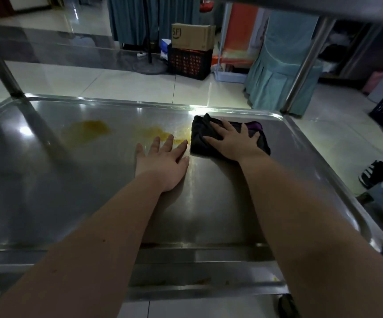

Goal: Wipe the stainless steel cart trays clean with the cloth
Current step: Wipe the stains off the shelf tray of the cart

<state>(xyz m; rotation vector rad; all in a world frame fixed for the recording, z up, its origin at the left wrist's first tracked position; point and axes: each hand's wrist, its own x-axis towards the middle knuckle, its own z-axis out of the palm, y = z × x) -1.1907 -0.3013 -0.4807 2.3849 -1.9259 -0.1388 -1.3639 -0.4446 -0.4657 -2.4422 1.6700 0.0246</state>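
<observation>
Steel tray (323, 171) carries 2 yellow stains (87, 131) at 10 o'clock; right hand (231, 143) presses the cloth (199, 143) flat-fingered to scrub, left hand (163, 161) spread flat, bracing.

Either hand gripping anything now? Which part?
Nothing is gripped. The right hand lies flat, fingers spread, on top of the dark cloth, pressing it to the tray. The left hand rests open on bare steel.

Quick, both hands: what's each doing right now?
Left hand: open, flat on the stainless steel tray, holding nothing.
Right hand: open, pressing the folded black cloth.
</observation>
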